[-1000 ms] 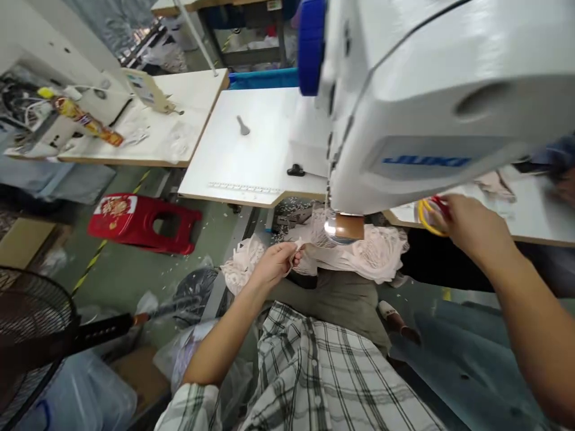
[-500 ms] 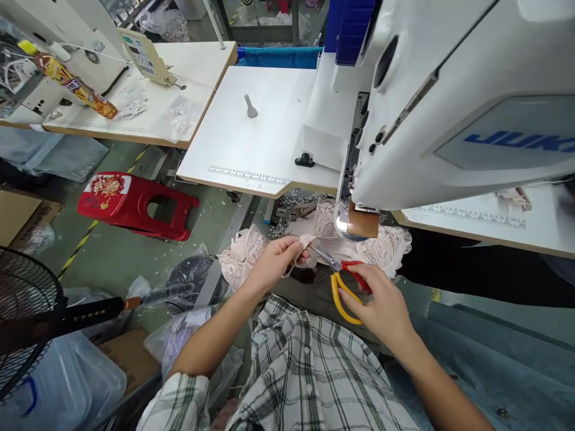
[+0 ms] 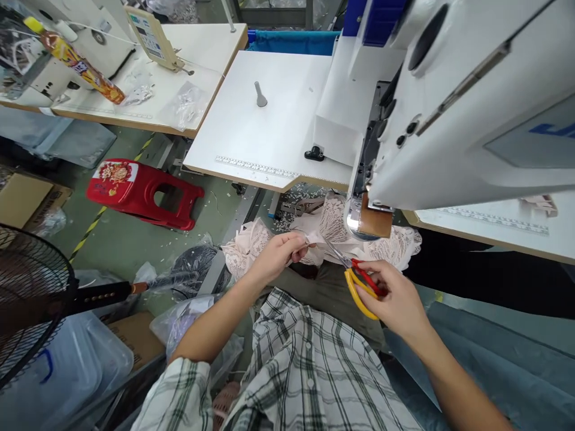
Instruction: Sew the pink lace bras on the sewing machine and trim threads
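My left hand (image 3: 277, 256) pinches a piece of pale pink lace fabric (image 3: 251, 242) over my lap, fingers closed on its edge. My right hand (image 3: 395, 299) grips scissors (image 3: 357, 280) with red and yellow handles; the blades point up-left at the pinched fabric, right beside my left fingertips. More lace (image 3: 395, 245) lies bunched under the head of the white sewing machine (image 3: 449, 108), which hangs over both hands.
The white sewing table (image 3: 260, 131) spreads ahead with a ruler strip at its front edge. A red plastic stool (image 3: 144, 194) stands on the floor to the left, with a black fan (image 3: 31, 299) nearer. A second table (image 3: 148, 90) carries clutter.
My right hand came from the table at the right with the scissors down to my lap, next to the left hand. The left hand stayed pinching the lace.
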`<state>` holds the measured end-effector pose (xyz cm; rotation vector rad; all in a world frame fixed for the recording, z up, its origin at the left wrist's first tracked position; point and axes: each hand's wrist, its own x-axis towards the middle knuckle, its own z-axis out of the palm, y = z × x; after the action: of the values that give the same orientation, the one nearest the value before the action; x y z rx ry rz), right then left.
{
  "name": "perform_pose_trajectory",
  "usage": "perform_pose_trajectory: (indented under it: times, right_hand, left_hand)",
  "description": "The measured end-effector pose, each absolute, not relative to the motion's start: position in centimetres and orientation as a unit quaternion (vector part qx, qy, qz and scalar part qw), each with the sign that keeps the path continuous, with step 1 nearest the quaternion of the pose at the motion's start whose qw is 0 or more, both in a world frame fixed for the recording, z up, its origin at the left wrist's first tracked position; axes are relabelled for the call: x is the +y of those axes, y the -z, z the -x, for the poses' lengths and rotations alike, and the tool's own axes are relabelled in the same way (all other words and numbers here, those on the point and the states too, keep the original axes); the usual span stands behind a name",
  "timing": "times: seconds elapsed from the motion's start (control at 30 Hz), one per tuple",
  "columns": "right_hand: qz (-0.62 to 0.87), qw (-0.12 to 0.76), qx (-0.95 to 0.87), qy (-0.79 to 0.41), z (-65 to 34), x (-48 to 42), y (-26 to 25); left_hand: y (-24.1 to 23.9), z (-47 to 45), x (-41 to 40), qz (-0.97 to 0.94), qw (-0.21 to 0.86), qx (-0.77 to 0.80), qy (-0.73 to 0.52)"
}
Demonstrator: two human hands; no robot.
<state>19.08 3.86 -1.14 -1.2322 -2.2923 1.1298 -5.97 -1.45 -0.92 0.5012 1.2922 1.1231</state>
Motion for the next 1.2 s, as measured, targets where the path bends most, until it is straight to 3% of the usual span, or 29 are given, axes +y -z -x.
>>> perform_pose_trajectory:
  times: [0.17, 0.53, 0.8, 1.03, 1.2]
  right_hand:
    - [0.411, 0.154, -0.805, -0.399, -18.0, 3.3, 0.9]
    - [0.411, 0.125, -0.786, -0.446, -15.5, 4.3, 1.0]
    - [0.444, 0.132, -0.748, -0.475, -17.2, 4.0, 1.4]
    - [0.547, 0.097, -0.735, -0.389, -23.7, 7.1, -1.2]
    - [0.683, 0.095, -0.710, -0.143, -24.3, 16.1, -2.9]
  left_hand:
    - [1.1, 6.0, -1.6, -0.190, 0.635, 0.541, -0.517]
    - [0.7, 5.4, -1.5, -0.313, 0.525, 0.646, -0.457]
    - [1.0, 4.5, -1.7, -0.286, 0.498, 0.656, -0.490]
    - [1.3, 3.4, -1.2, -0.159, 0.557, 0.589, -0.563]
    - [0.6, 2.8, -0.5, -0.189, 0.596, 0.571, -0.532]
